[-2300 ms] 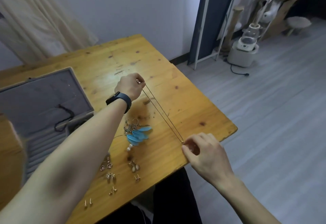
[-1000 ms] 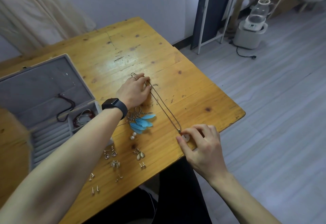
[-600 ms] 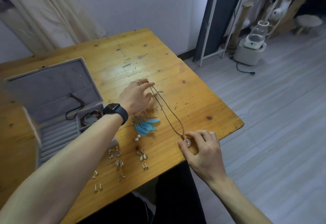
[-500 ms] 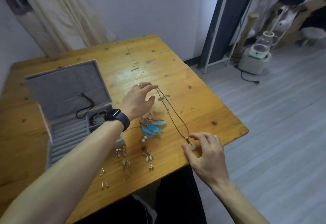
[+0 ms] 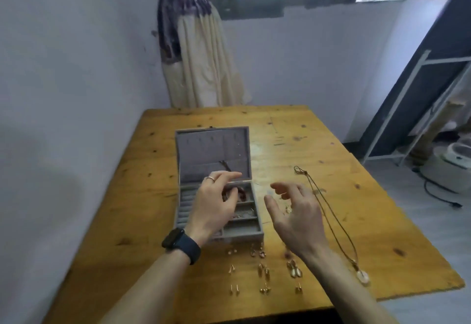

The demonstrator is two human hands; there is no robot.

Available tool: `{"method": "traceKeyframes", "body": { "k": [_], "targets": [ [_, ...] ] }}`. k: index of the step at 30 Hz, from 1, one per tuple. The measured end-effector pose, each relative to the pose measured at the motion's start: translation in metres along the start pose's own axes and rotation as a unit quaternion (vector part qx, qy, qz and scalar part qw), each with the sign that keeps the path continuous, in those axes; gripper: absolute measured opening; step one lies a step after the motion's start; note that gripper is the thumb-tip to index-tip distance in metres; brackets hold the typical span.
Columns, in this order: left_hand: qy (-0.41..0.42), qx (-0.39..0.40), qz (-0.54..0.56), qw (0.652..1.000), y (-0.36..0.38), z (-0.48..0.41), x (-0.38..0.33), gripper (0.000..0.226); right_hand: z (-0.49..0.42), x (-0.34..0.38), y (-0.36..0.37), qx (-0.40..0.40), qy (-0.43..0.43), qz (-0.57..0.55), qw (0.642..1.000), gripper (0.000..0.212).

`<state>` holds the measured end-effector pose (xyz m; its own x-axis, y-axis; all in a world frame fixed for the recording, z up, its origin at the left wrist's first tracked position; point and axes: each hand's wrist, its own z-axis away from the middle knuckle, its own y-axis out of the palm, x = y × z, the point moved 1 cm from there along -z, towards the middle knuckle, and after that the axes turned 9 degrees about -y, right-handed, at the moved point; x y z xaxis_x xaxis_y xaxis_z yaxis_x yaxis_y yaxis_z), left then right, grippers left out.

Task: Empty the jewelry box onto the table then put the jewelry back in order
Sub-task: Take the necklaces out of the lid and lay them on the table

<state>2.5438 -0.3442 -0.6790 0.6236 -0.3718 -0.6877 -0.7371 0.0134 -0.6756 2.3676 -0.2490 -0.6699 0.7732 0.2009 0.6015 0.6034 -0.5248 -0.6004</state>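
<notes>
Over the grey, felt-lined rectangular jewelry box (image 5: 243, 235), which stands with its lid up on the yellow pine table (image 5: 293, 145), the left hand (image 5: 216, 203) hovers with fingers half bent. Its thumb dips toward the dark red bead bracelet (image 5: 241, 193) in the box's far right compartment; whether the thumb already pinches the bracelet I cannot tell. Just right of the box, the right hand (image 5: 295, 216) hangs with fingers loosely spread and nothing in it.

I judge the emptying step is not finished, since the box still holds pieces. The next move calls for a light pinch on the bracelet, a lift clear of the compartment walls, and a free spot on the table beside the box.

Counted:
- One box.
- One bracelet inside it.
- One dark cord (image 5: 225, 165) against the lid lining.
- One brown cord necklace (image 5: 353, 260) with a pale round pendant (image 5: 363, 276), stretched out well right of the box.
- About nine small clusters of gold earrings (image 5: 263, 270) in three rows in front of the box. The cluster by the right wrist is blurred.
- Something small and gold in a middle compartment, too fine to name.
</notes>
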Motion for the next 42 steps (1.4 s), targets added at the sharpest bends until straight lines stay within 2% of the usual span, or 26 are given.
{"method": "traceKeyframes", "body": {
  "k": [5, 11, 15, 21, 27, 29, 32, 34, 38, 42],
  "targets": [
    [-0.035, -0.087, -0.021, 0.995, -0.037, -0.019, 0.032, 0.036, -0.052, 0.011, 0.054, 0.063, 0.002, 0.003, 0.998, 0.029],
    [-0.1, -0.171, -0.008, 0.98, -0.066, -0.052, 0.05, 0.058, -0.097, 0.01, 0.104, 0.115, 0.048, 0.047, 0.991, 0.029],
    [-0.158, -0.153, 0.048, 0.974, -0.07, -0.071, 0.064, 0.074, -0.107, 0.011, 0.12, 0.151, 0.052, 0.117, 0.98, 0.033],
    [-0.217, -0.075, 0.158, 0.96, -0.065, -0.081, 0.079, 0.083, -0.11, 0.01, 0.129, 0.164, 0.044, 0.171, 0.97, 0.023],
    [-0.207, -0.075, 0.158, 0.963, -0.068, -0.078, 0.083, 0.081, -0.124, 0.018, 0.111, 0.116, 0.033, 0.002, 0.993, 0.012],
    [-0.182, -0.126, 0.106, 0.969, -0.074, -0.075, 0.075, 0.076, -0.132, 0.028, 0.099, 0.106, 0.04, -0.068, 0.991, 0.009],
    [-0.093, -0.209, 0.031, 0.973, -0.085, -0.07, 0.051, 0.069, -0.142, 0.044, 0.083, 0.101, 0.03, -0.125, 0.986, 0.004],
    [-0.044, -0.18, 0.035, 0.982, -0.091, -0.072, 0.034, 0.068, -0.148, 0.055, 0.074, 0.1, 0.015, -0.15, 0.983, 0.003],
    [-0.011, -0.047, 0.036, 0.998, -0.097, -0.082, 0.007, 0.059, -0.155, 0.076, 0.053, 0.094, -0.011, -0.189, 0.977, 0.002],
    [-0.014, 0.027, 0.031, 0.999, -0.106, -0.081, -0.015, 0.028, -0.155, 0.091, 0.028, 0.076, -0.03, -0.211, 0.974, 0.002]
  ]
}}
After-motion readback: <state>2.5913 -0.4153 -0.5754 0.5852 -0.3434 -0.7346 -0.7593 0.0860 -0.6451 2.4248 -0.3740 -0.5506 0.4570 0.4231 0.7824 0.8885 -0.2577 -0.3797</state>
